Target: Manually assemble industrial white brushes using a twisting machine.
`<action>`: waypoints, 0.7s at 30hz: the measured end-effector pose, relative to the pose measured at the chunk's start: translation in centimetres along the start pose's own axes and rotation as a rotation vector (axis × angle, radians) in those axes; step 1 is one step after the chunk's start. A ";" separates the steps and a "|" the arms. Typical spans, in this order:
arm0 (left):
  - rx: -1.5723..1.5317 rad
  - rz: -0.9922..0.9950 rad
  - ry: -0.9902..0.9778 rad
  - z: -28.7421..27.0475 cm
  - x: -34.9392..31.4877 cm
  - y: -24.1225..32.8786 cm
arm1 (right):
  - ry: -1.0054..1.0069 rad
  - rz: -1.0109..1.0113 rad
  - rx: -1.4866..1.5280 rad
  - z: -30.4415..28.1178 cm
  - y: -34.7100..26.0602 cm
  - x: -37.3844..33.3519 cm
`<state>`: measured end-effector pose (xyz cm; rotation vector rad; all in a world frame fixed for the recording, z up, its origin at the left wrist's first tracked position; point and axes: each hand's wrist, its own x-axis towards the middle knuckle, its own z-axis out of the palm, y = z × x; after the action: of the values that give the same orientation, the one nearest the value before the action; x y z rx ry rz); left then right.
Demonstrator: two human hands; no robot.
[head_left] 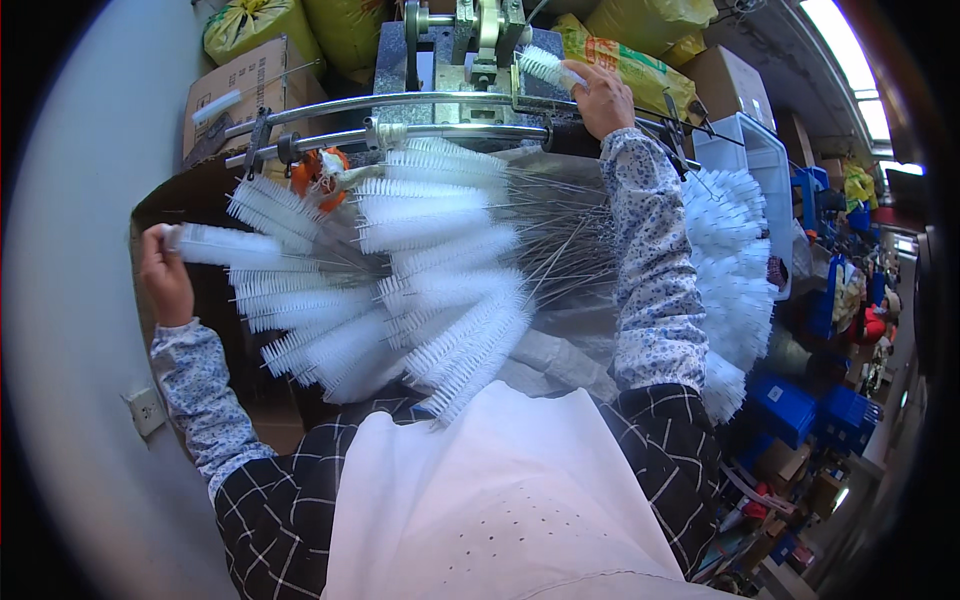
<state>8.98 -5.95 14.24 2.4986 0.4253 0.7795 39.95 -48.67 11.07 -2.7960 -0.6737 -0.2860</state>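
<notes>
At the left, my left hand (168,282) is closed around the tip of a white bottle brush (228,246), which lies sideways above other brushes. Up by the machine (398,65), the fingers of my right hand (606,102) pinch a second white bristle brush (541,66) near its end. Below the machine's horizontal metal rods (440,100), a large pile of white brushes (425,225) with thin wire stems spreads across my front. Another bunch of white brushes (732,245) stands right of my right forearm, bristles outward.
Yellow sacks (632,72) and a cardboard box (262,85) flank the machine. An orange item (322,172) sits under the rods. A white plastic crate (752,140) stands at the right, with blue bins (785,408) farther off. The left wall carries a socket (146,411).
</notes>
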 end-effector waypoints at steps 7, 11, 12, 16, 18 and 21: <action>-0.106 0.023 0.139 -7.6 1.2 0.8 | -0.093 -0.043 -0.037 0.9 0.7 1.6; -0.146 0.061 0.341 -11.3 2.3 -0.6 | -0.066 -0.115 -0.210 2.2 1.3 3.3; -0.174 0.040 0.402 -12.3 2.5 -0.6 | 0.006 -0.185 -0.203 2.9 2.1 3.7; -0.188 0.090 0.623 -16.0 2.1 -3.2 | 0.078 -0.152 -0.258 2.6 2.7 2.8; -0.188 0.061 0.719 -17.9 1.5 -4.2 | 0.068 -0.102 -0.308 0.7 3.1 1.4; -0.271 -0.112 0.899 -18.3 0.7 -4.0 | -0.042 0.259 -0.316 -0.3 3.9 0.2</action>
<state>-1.97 4.13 25.62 1.7412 0.6842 1.7590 41.92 -52.01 10.62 -3.1540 -0.2879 -0.3059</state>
